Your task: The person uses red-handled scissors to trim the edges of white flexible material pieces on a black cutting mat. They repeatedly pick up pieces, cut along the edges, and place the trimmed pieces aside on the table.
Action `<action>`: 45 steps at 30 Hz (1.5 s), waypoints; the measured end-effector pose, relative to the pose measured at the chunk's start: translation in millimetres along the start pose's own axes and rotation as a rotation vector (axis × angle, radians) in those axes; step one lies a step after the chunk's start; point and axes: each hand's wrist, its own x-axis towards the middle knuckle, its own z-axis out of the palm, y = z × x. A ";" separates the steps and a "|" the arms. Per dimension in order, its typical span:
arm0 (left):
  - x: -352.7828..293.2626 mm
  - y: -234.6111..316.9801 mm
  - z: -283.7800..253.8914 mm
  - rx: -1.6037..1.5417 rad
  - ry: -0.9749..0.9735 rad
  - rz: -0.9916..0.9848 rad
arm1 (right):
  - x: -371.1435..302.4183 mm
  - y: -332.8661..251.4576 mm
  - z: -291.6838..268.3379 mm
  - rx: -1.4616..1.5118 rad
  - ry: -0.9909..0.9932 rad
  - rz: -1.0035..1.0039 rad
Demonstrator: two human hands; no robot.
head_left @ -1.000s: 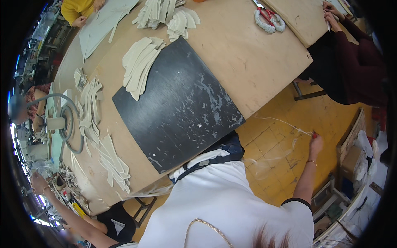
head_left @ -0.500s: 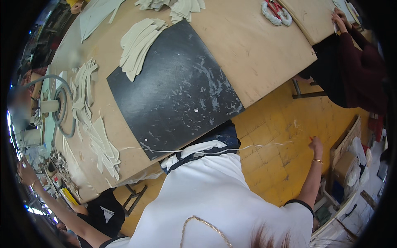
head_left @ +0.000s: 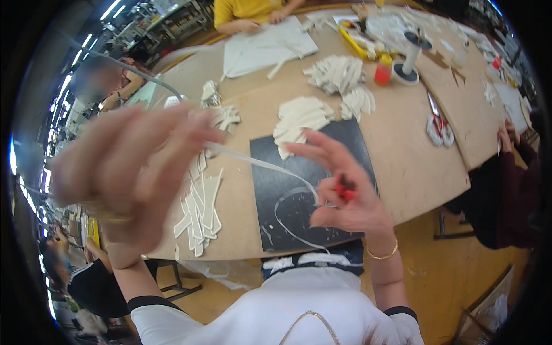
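Observation:
A thin white strip [head_left: 261, 163] runs from my left hand [head_left: 138, 167] across to my right hand, then loops down over the black mat [head_left: 265, 198] towards my lap. Raised close to the camera, the left hand is blurred, its fingertips pinching the strip's upper part. My right hand [head_left: 351, 195] is held above the mat with the forefinger stretched out. A small red and black object [head_left: 345, 188] sits in its curled fingers; its kind is too blurred to tell. Beyond that hand, a fanned stack of cream cut pieces [head_left: 303, 117] overlaps the mat's far edge.
More cream pieces [head_left: 199, 215] lie left of the mat. Scissors with wrapped red handles [head_left: 439, 127], a red bottle with a yellow cap [head_left: 383, 70] and a spool [head_left: 407, 63] stand or lie to the right. Co-workers sit around the table, one in a yellow shirt [head_left: 253, 10].
Both hands have come in from wide apart at the sides to above the mat. The strip, earlier stretched across my waist, now hangs between them. The view has tilted up, showing more of the table.

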 end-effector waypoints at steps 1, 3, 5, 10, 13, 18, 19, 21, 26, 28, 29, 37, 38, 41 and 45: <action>7.9 6.7 3.7 -0.043 0.082 0.005 | 12.7 0.1 7.8 0.081 -0.077 0.028; 12.8 14.5 17.3 -0.144 0.168 -0.026 | 25.3 -2.9 7.5 0.112 -0.288 0.117; 5.6 14.4 42.6 -0.217 0.225 -0.118 | 11.6 -10.1 -5.5 0.001 -0.541 0.244; -46.3 41.6 118.9 -0.310 0.220 -0.239 | -104.9 -30.7 -72.3 -0.322 -0.096 0.524; -81.3 91.2 143.4 -0.460 0.131 -0.337 | -192.0 -48.6 -109.2 -0.517 0.384 0.636; -96.7 187.6 149.8 -0.845 -0.043 -0.402 | -279.2 -58.3 -137.7 -0.697 0.924 0.840; -95.2 202.9 147.0 -0.913 -0.056 -0.414 | -278.7 -54.5 -142.6 -1.080 0.845 0.857; -87.8 230.2 139.7 -1.032 -0.088 -0.388 | -257.7 -38.8 -145.1 -1.677 0.785 0.969; -69.7 257.6 127.0 -1.121 -0.043 -0.413 | -125.2 9.0 -96.5 -1.112 0.674 0.350; -67.4 253.9 125.2 -1.138 -0.067 -0.419 | -71.2 36.8 -56.2 -0.886 0.370 0.412; -67.1 250.8 125.3 -1.143 -0.079 -0.425 | -47.3 50.4 -39.1 -0.884 0.269 0.408; -77.9 221.0 133.5 -1.294 -0.314 -0.523 | 9.9 77.5 -15.3 -1.070 -0.190 0.380; -78.2 217.8 135.1 -1.317 -0.336 -0.512 | 9.7 76.7 -18.8 -1.043 -0.215 0.400; -82.7 203.5 144.4 -1.583 -0.428 -0.521 | 10.4 71.3 -34.4 -0.935 -0.204 0.460; -95.0 184.9 160.5 -1.745 -0.526 -0.520 | 5.3 59.1 -62.2 -0.777 -0.120 0.566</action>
